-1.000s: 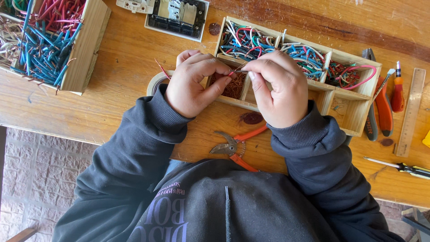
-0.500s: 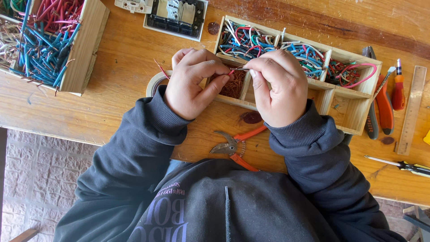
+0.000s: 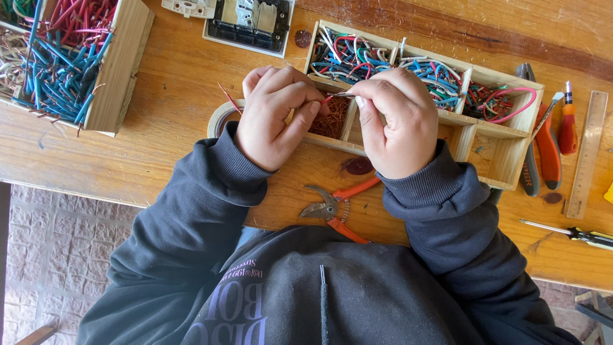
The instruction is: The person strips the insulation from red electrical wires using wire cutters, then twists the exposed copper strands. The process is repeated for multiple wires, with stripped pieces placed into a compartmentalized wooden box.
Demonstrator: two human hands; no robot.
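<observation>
- A short red wire [image 3: 331, 98] runs between the two hands, just above the divided wooden tray [image 3: 504, 163]; its bare metal end shows near the right fingertips.
- The left hand [image 3: 274, 118] is pinched shut on one end of the red wire, thumb and forefinger pressed together, the other fingers curled under.
- The right hand [image 3: 396, 121] is closed on the other end, its fingertips bent inward toward the left hand; the two hands nearly touch.
- Both wrists come out of dark sleeves and rest over the table's near edge.
- Right under the hands, a compartment of the tray holds fine copper-coloured strands [image 3: 332, 121]; the far compartments hold mixed coloured wire pieces [image 3: 357, 57].
- A roll of tape [image 3: 220, 115] lies half hidden beside the left hand.
- Orange-handled pliers [image 3: 335, 207] lie on the table just near of the hands, close to the person's chest.
- The wooden table [image 3: 179, 76] is worn and scratched; a grey brick-paved floor [image 3: 38, 243] shows below its edge.
- At the far left stands a wooden box [image 3: 118, 70] of blue and red wires; a black switch plate [image 3: 249, 22] lies at the far edge.
- To the right lie more pliers [image 3: 548, 147], a small screwdriver [image 3: 567, 118], a wooden ruler [image 3: 587, 153] and a second screwdriver [image 3: 568, 232].
</observation>
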